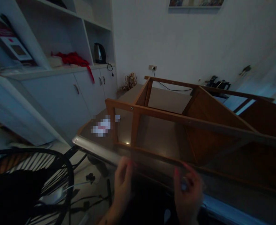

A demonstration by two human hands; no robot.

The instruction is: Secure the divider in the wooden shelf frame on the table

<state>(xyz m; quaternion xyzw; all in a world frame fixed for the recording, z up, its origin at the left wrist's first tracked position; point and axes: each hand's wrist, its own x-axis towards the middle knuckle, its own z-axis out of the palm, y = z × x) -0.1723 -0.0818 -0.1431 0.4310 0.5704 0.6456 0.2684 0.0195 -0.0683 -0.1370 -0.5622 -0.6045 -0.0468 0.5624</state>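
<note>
A wooden frame (175,125) lies on its side on the tabletop (98,150), just beyond both hands. The left hand (123,181) is raised at the near edge of the tabletop, fingers loosely curled and holding nothing, its fingertips close under the frame's lowest rail. The right hand (187,187) sits beside it, to the right, blurred; its fingers seem to pinch a small pale thing (184,187), though the blur makes this hard to tell. Left of the left hand and lower stands a black wire chair (35,178), with cables (88,200) on the floor between them. Far beyond the left hand, a kettle (99,53) and a red cloth (73,58) rest on a white cabinet (58,93).
</note>
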